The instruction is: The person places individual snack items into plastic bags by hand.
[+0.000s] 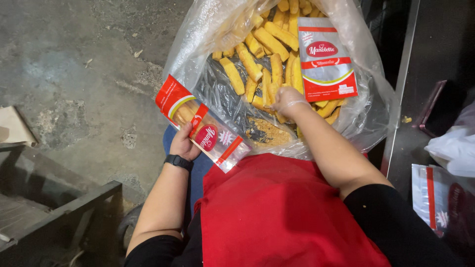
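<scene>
My left hand [184, 143] clamped a red-and-clear pouch [203, 123] at frame centre-left, a few sticks inside. My gloved right hand [289, 101] closed on golden biscuit sticks [257, 59] in the big plastic bag [208, 29], upper centre.

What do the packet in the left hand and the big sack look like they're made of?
Packet, held by the left hand: glossy clear plastic film with red print; the sticks inside show through. Big sack: thin clear plastic, crinkled and shiny. Right hand seems to wear a thin clear glove.
</scene>
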